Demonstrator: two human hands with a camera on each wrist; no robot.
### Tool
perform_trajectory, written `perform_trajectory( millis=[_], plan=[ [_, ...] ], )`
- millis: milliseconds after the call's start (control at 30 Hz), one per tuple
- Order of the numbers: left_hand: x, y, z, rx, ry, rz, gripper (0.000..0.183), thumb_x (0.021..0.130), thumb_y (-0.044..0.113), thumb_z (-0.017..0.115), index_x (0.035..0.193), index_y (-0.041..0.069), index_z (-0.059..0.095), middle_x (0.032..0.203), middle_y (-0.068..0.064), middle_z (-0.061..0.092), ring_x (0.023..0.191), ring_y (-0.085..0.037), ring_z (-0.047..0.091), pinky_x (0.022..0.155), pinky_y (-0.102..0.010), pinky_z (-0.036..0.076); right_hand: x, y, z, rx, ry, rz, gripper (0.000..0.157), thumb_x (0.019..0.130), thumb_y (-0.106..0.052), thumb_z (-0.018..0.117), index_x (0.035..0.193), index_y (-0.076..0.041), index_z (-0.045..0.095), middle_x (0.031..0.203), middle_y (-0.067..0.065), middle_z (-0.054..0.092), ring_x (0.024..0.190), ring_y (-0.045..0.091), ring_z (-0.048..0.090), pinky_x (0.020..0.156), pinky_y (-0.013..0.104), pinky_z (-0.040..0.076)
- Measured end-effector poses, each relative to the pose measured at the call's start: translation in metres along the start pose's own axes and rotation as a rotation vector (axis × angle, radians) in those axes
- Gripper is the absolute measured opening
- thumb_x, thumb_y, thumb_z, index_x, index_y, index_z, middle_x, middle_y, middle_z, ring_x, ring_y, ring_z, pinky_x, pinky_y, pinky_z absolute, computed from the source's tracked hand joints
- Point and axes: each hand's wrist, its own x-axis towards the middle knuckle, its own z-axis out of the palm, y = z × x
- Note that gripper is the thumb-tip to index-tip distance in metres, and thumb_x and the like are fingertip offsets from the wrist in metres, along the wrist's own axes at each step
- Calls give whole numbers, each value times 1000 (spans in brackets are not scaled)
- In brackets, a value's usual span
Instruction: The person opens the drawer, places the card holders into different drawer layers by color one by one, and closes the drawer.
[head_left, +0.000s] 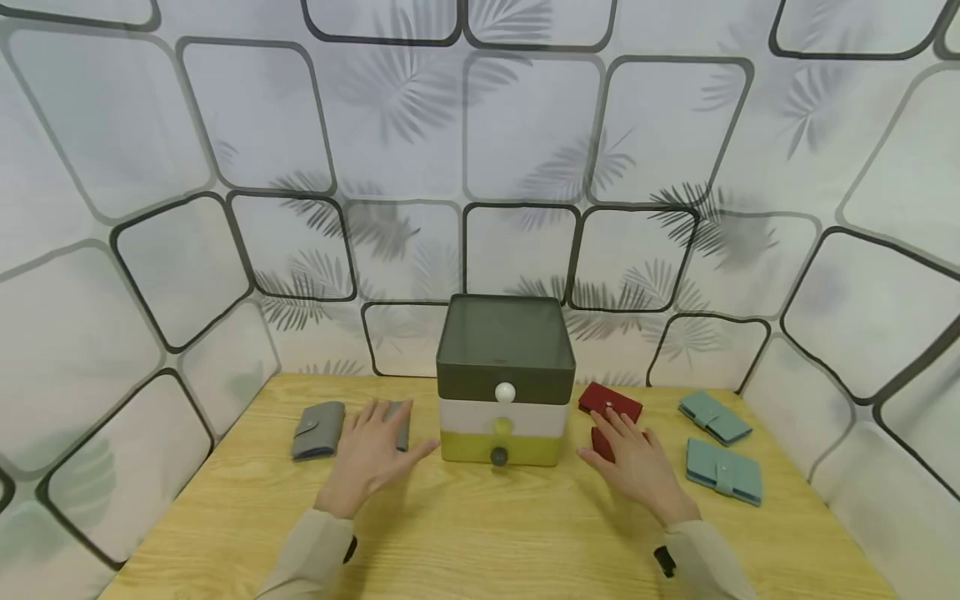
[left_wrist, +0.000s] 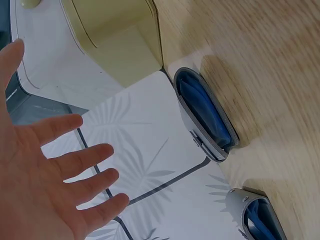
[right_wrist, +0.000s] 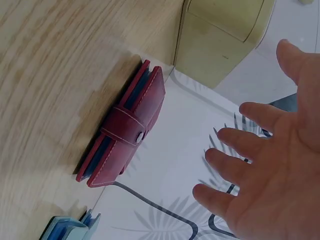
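Observation:
My left hand (head_left: 366,460) is spread over the table with its fingers apart, holding nothing. It partly covers a grey wallet (head_left: 402,430), while a second grey wallet (head_left: 318,429) with a snap strap stands to its left. Blue lining shows inside the nearer grey wallet (left_wrist: 205,112). My right hand (head_left: 639,471), also spread and holding nothing, hovers over a dark red wallet (head_left: 602,445) and hides part of it. Another red wallet (head_left: 609,402) lies just behind. In the right wrist view, a red wallet (right_wrist: 125,125) has a snapped strap, apart from my fingers.
Between my hands stands a stacked drawer box (head_left: 506,333) with dark, white and yellow-green tiers and round knobs. To the right lie two teal wallets, a farther one (head_left: 715,417) and a nearer one (head_left: 724,472). Patterned cloth (head_left: 525,125) walls the wooden table (head_left: 480,533) behind and on both sides.

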Motion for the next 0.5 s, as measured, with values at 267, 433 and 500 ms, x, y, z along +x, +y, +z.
perform_trajectory(
  millis=[267, 433, 500],
  plan=[
    [1, 6, 4, -55, 172, 45, 60, 93, 62, 54, 120, 11, 69, 108, -11, 72, 91, -31, 69, 68, -48, 59, 3, -5, 2, 138, 81, -17, 58, 97, -48, 57, 141, -10, 55, 145, 20, 50, 127, 40, 54, 105, 64, 42],
    [4, 11, 9, -119, 387, 127, 29, 94, 40, 66, 94, 12, 76, 87, -7, 75, 71, -22, 69, 53, -35, 56, 5, -10, 2, 215, 116, -3, 52, 97, -44, 59, 137, -10, 59, 137, 14, 60, 124, 35, 58, 101, 59, 49],
    [5, 13, 10, -131, 454, 161, 22, 92, 34, 69, 89, 13, 76, 82, -5, 75, 67, -20, 68, 50, -33, 55, 6, -12, 2, 224, 130, 3, 50, 97, -43, 60, 135, -10, 61, 134, 13, 62, 121, 35, 60, 99, 58, 50]
  ],
)
